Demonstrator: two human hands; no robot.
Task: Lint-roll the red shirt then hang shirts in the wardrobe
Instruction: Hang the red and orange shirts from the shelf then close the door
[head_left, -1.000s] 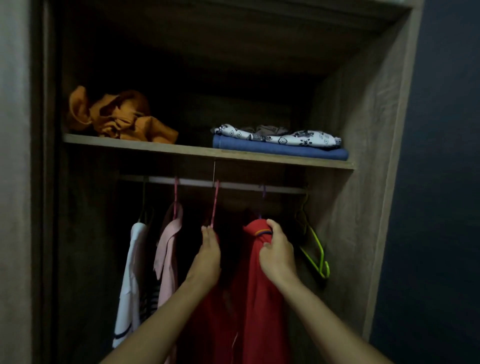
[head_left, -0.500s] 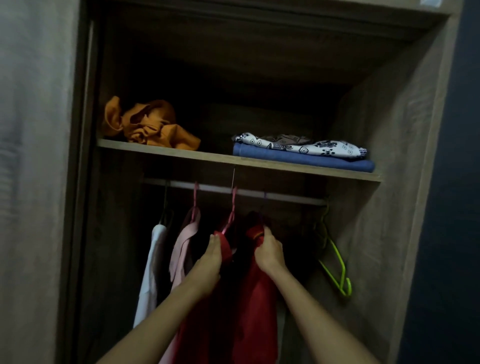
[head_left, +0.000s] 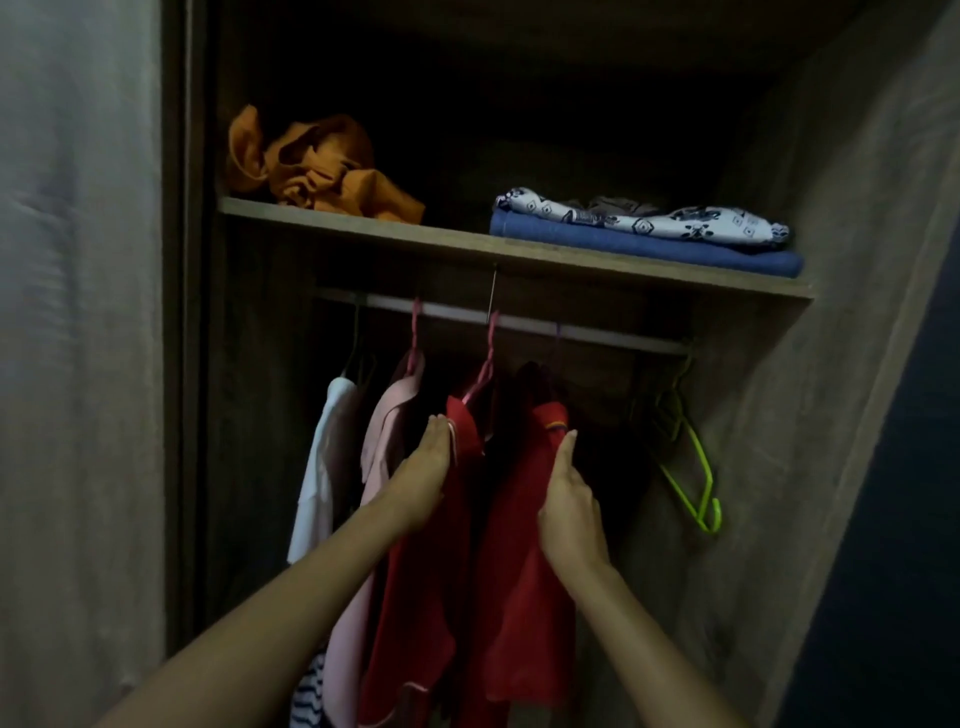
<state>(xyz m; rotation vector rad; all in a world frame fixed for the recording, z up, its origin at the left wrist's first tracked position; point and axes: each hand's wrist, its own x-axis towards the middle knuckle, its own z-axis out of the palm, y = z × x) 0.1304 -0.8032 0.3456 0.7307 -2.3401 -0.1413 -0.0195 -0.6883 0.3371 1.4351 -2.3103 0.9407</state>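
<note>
Two red shirts hang side by side on the wardrobe rail (head_left: 597, 338). The left red shirt (head_left: 415, 587) is on a pink hanger (head_left: 485, 358), and the right red shirt (head_left: 524, 582) hangs from a thin purple hook. My left hand (head_left: 421, 483) lies with straight fingers against the left shirt's shoulder edge; its thumb is hidden. Beside the right shirt's shoulder, my right hand (head_left: 569, 504) is flat with its fingers extended, touching the cloth without gripping it.
A white shirt (head_left: 322, 467) and a pink shirt (head_left: 384, 441) hang left of the red ones. An empty green hanger (head_left: 691, 467) hangs at the rail's right end. The shelf (head_left: 467, 244) holds crumpled orange cloth (head_left: 317, 166) and folded blue and patterned clothes (head_left: 644, 234).
Both hands have loosened from gripping the shirts' tops to flat, straight fingers. The right hand has slid to the outer side of the right shirt. The view has moved closer.
</note>
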